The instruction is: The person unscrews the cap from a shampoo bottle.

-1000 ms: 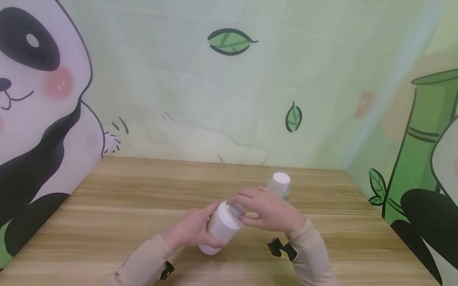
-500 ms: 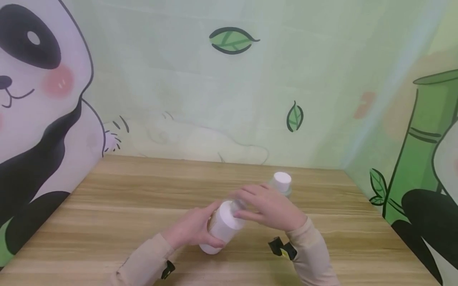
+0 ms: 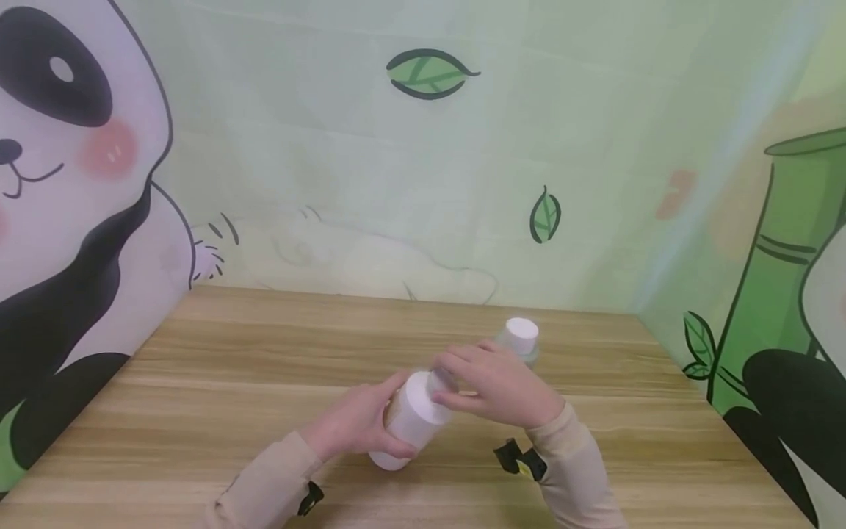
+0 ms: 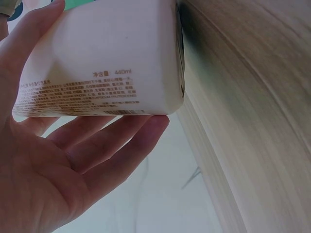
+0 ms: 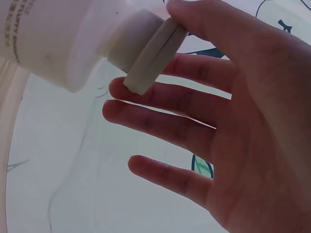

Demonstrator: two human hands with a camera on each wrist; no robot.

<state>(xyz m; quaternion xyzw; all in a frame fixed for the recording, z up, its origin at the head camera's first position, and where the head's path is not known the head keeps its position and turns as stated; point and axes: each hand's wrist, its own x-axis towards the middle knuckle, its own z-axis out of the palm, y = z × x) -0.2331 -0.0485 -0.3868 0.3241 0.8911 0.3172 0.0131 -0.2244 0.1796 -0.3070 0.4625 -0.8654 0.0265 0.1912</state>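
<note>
A white bottle (image 3: 415, 420) with brown print leans to the right above the table, its base low and close to the wood. I cannot tell whether the base touches. My left hand (image 3: 353, 420) grips its body, thumb on the near side and fingers round the other. "440ml" shows on the bottle (image 4: 107, 53) in the left wrist view. My right hand (image 3: 499, 386) pinches the greyish cap (image 3: 441, 382) at the bottle's upper end. In the right wrist view the cap (image 5: 155, 58) has a wide flat top, with the thumb on its edge and fingers behind.
A second bottle (image 3: 521, 338) with a white lid and pale green body stands behind my right hand, partly hidden by it. The wooden table (image 3: 277, 345) meets a panda-printed backdrop (image 3: 344, 147) at its back edge. Black wrist mounts (image 3: 521, 459) sit on both sleeves.
The fingers of my right hand have shifted round the cap, and that hand moved slightly right. The left hand and the bottle have hardly moved.
</note>
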